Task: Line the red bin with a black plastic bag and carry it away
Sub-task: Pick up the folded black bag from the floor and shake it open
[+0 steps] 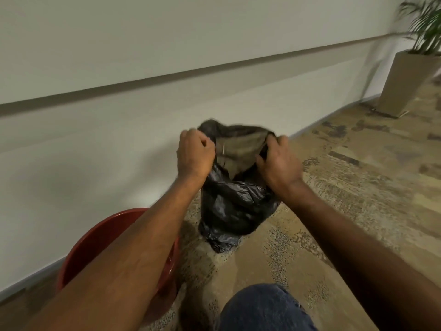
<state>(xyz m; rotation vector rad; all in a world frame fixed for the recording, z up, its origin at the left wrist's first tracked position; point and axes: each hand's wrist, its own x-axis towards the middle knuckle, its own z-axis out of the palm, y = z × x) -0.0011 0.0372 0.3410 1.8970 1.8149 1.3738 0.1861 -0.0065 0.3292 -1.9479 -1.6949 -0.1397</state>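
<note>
Denim covers a knee [267,309] at the bottom edge, on the carpet [358,187] well in front of the wall [95,151]. Two bare forearms reach from there toward the wall. Each hand grips the mouth of the bag [235,206], which hangs between them, its crumpled bottom touching the carpet near the wall's base. Left hand [194,155] is closed in a fist on the bag's left rim; right hand [279,161] has its fingers curled tight over the right rim, stretching the opening. Empty, the bin [95,237] stands beside the wall, left of the bag and partly hidden under the left forearm. Farther along the wall stands a planter [405,84].
</note>
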